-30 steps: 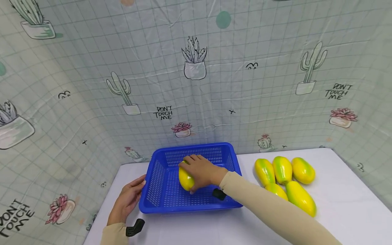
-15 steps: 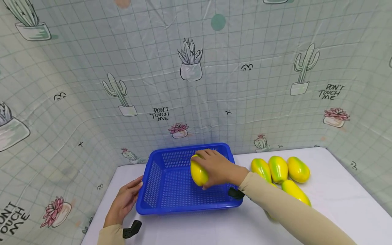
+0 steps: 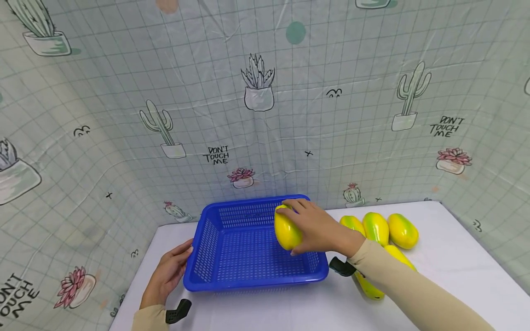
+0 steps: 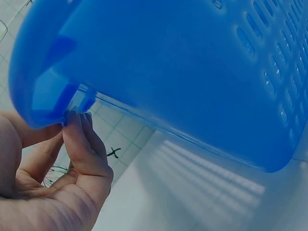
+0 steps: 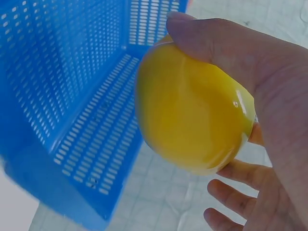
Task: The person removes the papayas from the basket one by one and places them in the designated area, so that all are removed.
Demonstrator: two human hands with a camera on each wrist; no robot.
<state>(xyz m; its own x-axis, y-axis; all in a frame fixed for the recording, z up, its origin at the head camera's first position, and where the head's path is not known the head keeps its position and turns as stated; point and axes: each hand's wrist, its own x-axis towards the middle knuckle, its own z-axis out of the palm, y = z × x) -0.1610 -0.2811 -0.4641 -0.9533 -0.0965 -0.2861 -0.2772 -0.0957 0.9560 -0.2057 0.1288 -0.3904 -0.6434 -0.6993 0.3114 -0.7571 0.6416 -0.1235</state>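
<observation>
In the head view, my right hand holds a yellow-green mango above the right part of a blue plastic basket. The right wrist view shows the thumb across the top of this mango and fingers at its lower side, with the slotted basket wall to the left. My left hand is at the basket's left side. Up close in the left wrist view, its thumb and fingers pinch the basket's rim.
Several more mangoes lie on the white tablecloth right of the basket, some partly hidden behind the right forearm. A cactus-print cloth stands behind and around the table. A black camera mount sits at the left wrist.
My right hand has moved right and up with the mango, from low over the basket's middle to its right part. The left hand stays at the basket's left rim.
</observation>
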